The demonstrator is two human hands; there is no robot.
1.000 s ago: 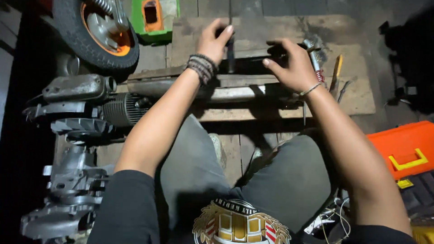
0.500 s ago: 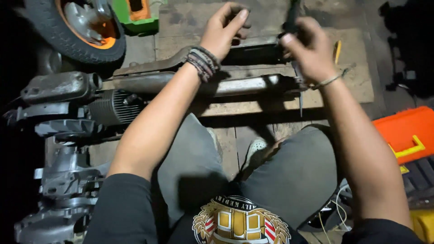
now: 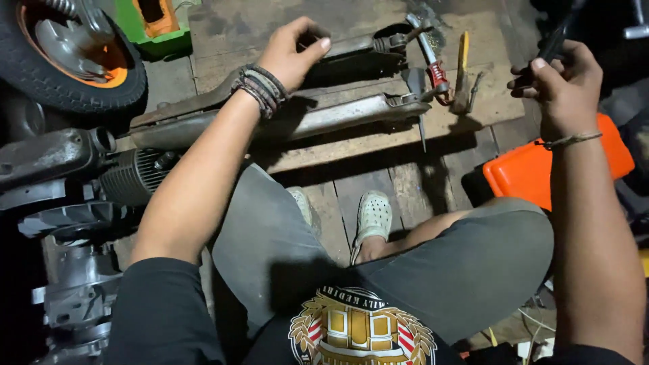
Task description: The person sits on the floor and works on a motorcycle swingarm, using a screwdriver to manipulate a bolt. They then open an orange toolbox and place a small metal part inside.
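Observation:
My left hand (image 3: 292, 53) rests with curled fingers on a long dark metal part (image 3: 351, 47) that lies on a wooden pallet (image 3: 378, 155); a second long grey metal bar (image 3: 318, 122) lies just in front of it. My right hand (image 3: 560, 81) is raised at the right, shut on a thin dark tool (image 3: 554, 44) that points up and away. Beaded bands circle my left wrist and a thin cord circles my right wrist. I sit cross-legged, a pale clog (image 3: 370, 217) showing.
A small wheel with an orange rim (image 3: 67, 54) and a green and orange box (image 3: 155, 23) lie at the top left. Engine parts (image 3: 74, 203) crowd the left side. An orange case (image 3: 541, 169) sits at the right. Red-handled pliers (image 3: 436, 71) and a yellow-handled tool (image 3: 462, 57) lie on the pallet.
My right hand has lifted off the metal part and swung out to the right with the thin dark tool. My left hand stays on the part.

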